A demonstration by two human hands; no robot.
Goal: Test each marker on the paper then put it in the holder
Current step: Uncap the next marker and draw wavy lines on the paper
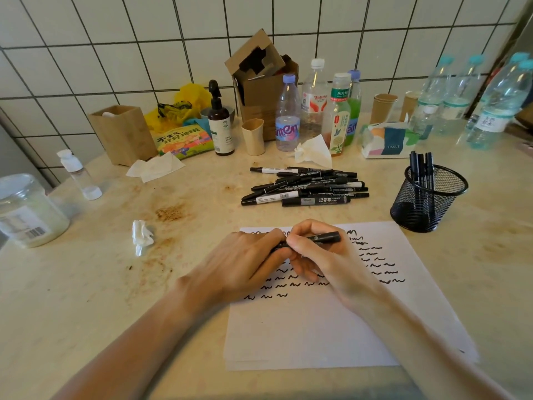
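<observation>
I grip one marker [314,239] in both hands (left hand [248,255], right hand [317,255]) above the paper [317,327]. Cap on or off, I cannot tell; next comes a scribble or the holder [429,197].

Both forearms reaching in from below, converging at centre. Left hand [245,261] knuckles up, fingers curled round one end of a black marker [323,237]. Right hand [320,255] curled round its middle, thumb on top.

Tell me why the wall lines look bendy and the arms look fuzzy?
Head view: the wide-angle lens curves the tiled wall lines toward the edges; the forearms near the bottom are smeared, probably by motion or closeness; the water bottles at far right are soft; the marker pile in the middle is sharp.
</observation>
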